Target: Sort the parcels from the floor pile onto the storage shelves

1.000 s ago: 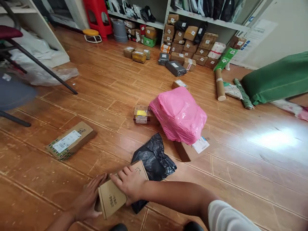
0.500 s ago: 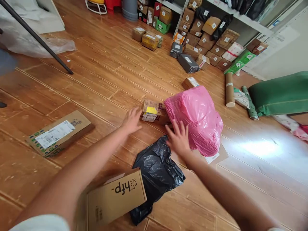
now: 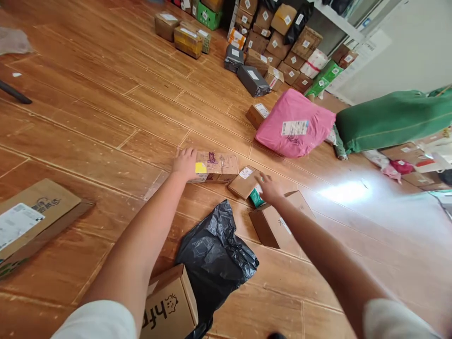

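My left hand (image 3: 185,163) is closed over the left end of a long cardboard box (image 3: 222,165) with a yellow label, which lies on the floor. My right hand (image 3: 270,190) hovers with fingers apart and slightly bent beside a small flat cardboard box (image 3: 243,181) and a green packet (image 3: 257,197). Under the right wrist lies a larger cardboard box (image 3: 270,223). A pink plastic-wrapped parcel (image 3: 294,125) rests beyond the right hand, its white label showing. Between my arms a crumpled black plastic bag (image 3: 215,249) touches a box printed "hfp" (image 3: 169,310).
A flat labelled carton (image 3: 38,216) lies at the left. Several parcels (image 3: 278,47) are stacked by the shelf at the back. A big green sack (image 3: 391,120) stands at the right. A small brown box (image 3: 257,114) sits behind the pink parcel.
The pink parcel has moved away to the back right, uncovering the boxes and green packet. My left hand has come onto the long box's end. The view has shifted right.
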Motion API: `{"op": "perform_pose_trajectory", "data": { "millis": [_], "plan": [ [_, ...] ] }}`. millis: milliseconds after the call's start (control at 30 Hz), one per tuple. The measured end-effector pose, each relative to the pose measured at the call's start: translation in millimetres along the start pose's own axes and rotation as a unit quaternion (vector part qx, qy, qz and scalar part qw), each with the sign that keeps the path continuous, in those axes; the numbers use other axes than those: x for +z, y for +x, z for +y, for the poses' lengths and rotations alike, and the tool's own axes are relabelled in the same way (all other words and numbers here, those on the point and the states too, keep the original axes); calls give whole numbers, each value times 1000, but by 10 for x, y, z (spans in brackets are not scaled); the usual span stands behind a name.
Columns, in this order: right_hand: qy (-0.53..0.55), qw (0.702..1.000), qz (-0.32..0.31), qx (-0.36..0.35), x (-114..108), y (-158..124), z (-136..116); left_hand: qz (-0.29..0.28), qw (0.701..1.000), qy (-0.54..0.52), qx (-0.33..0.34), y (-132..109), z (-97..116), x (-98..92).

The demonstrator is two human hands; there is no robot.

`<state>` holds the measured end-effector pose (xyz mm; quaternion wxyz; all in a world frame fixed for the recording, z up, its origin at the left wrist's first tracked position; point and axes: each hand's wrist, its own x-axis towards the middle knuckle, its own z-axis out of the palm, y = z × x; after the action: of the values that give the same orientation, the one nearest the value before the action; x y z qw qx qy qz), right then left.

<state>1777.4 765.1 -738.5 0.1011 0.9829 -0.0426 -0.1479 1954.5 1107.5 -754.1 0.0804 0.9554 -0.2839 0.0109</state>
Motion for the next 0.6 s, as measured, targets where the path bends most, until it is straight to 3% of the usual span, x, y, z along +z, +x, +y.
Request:
{"op": "perform_pose_trajectory", "data": {
  "millis": [100, 167, 300, 433, 500, 600],
  "plan": [
    [-21, 996, -92, -5, 335, 271, -563, -25, 1000, 4, 4, -151, -94, -57],
    [-10, 996, -91, 15, 568, 318, -796, -46, 999, 5, -1, -299, -201, -86],
    [46, 998, 25, 22, 781, 179, -918, -86, 996, 13, 0, -690, -484, -145],
    [164, 979, 120, 26, 498, -139, -772, -132, 991, -17, -4, -1177, -760, -246],
    [316, 914, 231, 105, 260, -394, -664, -167, 984, -61, -19, -1405, -889, -278],
    [552, 738, 338, 191, -103, -854, -585, -263, 939, -212, -61, -1678, -1059, -238]
  ]
}}
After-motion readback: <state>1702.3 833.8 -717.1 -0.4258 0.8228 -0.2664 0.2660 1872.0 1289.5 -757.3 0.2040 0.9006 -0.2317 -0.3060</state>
